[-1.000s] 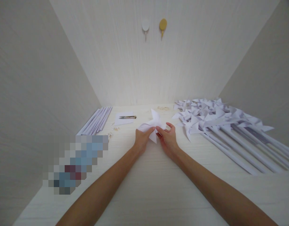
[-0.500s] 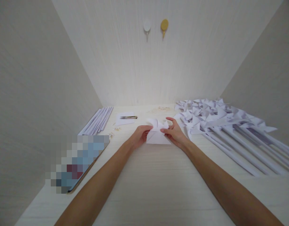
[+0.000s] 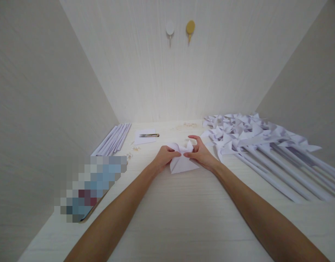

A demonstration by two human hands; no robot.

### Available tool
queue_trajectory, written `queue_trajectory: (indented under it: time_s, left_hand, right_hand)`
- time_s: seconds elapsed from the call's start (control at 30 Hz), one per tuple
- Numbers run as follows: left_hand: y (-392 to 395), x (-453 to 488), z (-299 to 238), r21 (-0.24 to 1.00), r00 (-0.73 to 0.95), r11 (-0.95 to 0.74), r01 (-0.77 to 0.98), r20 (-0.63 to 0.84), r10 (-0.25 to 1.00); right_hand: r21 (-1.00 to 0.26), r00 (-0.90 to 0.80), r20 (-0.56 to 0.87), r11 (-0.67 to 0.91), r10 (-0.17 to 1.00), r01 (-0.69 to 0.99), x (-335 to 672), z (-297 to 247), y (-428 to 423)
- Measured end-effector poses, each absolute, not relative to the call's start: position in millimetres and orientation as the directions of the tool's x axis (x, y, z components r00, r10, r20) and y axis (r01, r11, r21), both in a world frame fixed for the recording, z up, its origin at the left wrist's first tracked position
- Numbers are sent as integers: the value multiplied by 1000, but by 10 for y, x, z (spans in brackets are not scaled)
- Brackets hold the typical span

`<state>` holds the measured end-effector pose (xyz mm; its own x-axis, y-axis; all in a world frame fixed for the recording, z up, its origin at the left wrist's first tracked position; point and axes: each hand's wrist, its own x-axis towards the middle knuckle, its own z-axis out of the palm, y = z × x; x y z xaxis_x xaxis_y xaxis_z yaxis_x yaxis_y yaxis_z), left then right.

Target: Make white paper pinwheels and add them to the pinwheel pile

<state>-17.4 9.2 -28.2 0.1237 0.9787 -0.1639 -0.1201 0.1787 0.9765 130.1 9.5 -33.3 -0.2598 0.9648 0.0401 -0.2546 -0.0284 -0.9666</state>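
Note:
A white paper pinwheel (image 3: pixel 183 165), with some corners curled toward its centre, is held between both hands above the pale tabletop (image 3: pixel 181 218). My left hand (image 3: pixel 165 157) grips its left side, the thumb pressed near the middle. From the right, my right hand (image 3: pixel 200 154) pinches it with the thumb close to the centre, while the index finger sticks out. The fingers behind the paper are hidden. Off to the right lies a pile of finished-looking paper pinwheels (image 3: pixel 238 134) on rolled paper sticks (image 3: pixel 276 171).
Rolled paper sticks (image 3: pixel 113 140) lie at the back left. Thread snips (image 3: pixel 149 135) rest on white paper squares (image 3: pixel 145 141). A blurred-out phone-like device (image 3: pixel 98 185) is at the left. White (image 3: pixel 170 28) and yellow (image 3: pixel 190 27) round hooks hang on the back wall.
My left thumb has come over the front of the paper toward its centre. The pinwheel has tilted and its lower edge sits slightly lower and slanted.

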Motion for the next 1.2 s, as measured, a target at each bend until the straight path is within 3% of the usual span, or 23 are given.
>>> queue_trajectory:
  time_s: [0.1, 0.27, 0.4, 0.5, 0.7, 0.93, 1.2]
  left_hand:
    - [113, -163, -295, 970, 119, 237, -61, -228, 966]
    - [158, -161, -266, 926, -98, 194, -324, -237, 966]
    - [194, -173, -220, 835, -212, 150, -529, -301, 930]
    - [200, -176, -193, 802, -230, 136, -582, -322, 918]
    - [152, -156, -214, 828, -167, 113, -549, -242, 956]
    - [129, -95, -331, 905, -161, 48, -423, -126, 979]
    - [86, -48, -326, 934, -157, 27, -356, -88, 984]
  right_hand:
    - [-949, -237, 76, -2, 969, -317, 1282, -345, 101]
    - [-910, -116, 149, 90, 982, -405, 1263, -345, 113]
    - [-921, -39, 263, 239, 964, -308, 1263, -363, 116]
    - [-934, -117, 343, 326, 932, -144, 1248, -382, 98]
    - [-901, -206, 413, 431, 887, 52, 1182, -407, 44]
    - [-943, 6, 331, 331, 943, -24, 1137, -411, 79]
    - [-955, 114, 295, 292, 949, 46, 1118, -444, 106]
